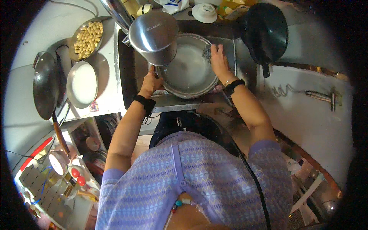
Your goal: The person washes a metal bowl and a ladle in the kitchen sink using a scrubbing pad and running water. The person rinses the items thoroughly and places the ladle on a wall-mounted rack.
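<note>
A round metal basin point(188, 67) sits in the stainless steel sink point(135, 97) with cloudy, pale water or a wet sheen inside; I cannot tell which. My left hand point(152, 82) grips its left rim, the fingertips partly hidden under the faucet. At the upper right of the basin, my right hand point(220, 61) holds a grey steel wool scrubber point(206, 53) against the inner wall near the rim. The large chrome faucet head point(156, 37) hangs over the basin's upper left and covers part of it.
Left of the sink, a pan of peanuts point(88, 38) and a bowl with white contents point(84, 83) stand on the white counter point(110, 86). A wok point(45, 86) leans or hangs at far left, a dark pan point(266, 34) at right. A white lid point(204, 13) lies behind the sink.
</note>
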Motion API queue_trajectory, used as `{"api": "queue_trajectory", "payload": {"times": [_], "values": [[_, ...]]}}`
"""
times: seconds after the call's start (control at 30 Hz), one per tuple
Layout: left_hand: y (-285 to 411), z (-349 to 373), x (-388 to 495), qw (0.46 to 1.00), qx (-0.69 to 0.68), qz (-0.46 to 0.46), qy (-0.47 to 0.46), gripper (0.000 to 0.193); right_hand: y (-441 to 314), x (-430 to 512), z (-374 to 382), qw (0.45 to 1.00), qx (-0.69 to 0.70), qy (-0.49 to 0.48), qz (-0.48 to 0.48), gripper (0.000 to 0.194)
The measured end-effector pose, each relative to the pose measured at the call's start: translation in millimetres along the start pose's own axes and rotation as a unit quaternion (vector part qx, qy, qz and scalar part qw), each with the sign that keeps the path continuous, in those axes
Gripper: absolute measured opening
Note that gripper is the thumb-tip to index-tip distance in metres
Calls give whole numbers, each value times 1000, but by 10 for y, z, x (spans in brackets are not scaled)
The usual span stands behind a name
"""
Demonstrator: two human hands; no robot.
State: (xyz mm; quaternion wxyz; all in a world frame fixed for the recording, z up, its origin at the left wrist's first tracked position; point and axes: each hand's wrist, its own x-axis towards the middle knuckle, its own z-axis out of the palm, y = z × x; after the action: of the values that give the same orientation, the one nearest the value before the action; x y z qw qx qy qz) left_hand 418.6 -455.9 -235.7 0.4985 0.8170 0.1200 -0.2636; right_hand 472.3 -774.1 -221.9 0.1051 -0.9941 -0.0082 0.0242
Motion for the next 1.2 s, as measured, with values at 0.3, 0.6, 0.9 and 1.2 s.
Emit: {"api": "queue_trajectory", "payload": {"times": [0.3,0.6,0.9,1.2], "values": [[-117,-6,123,993,117,-22,-15,90,-1108,858,310,940,44,86,-326,18],[-141,23,108,998,19,-44,-44,88,-480,992,145,973,-157,36,-164,23],[-188,100,130,999,-14,-23,-25,87,278,-215,-55,975,-3,-145,168,36],[-300,104,227,998,-38,-23,-44,92,340,-94,-20,973,6,-144,180,39]]}}
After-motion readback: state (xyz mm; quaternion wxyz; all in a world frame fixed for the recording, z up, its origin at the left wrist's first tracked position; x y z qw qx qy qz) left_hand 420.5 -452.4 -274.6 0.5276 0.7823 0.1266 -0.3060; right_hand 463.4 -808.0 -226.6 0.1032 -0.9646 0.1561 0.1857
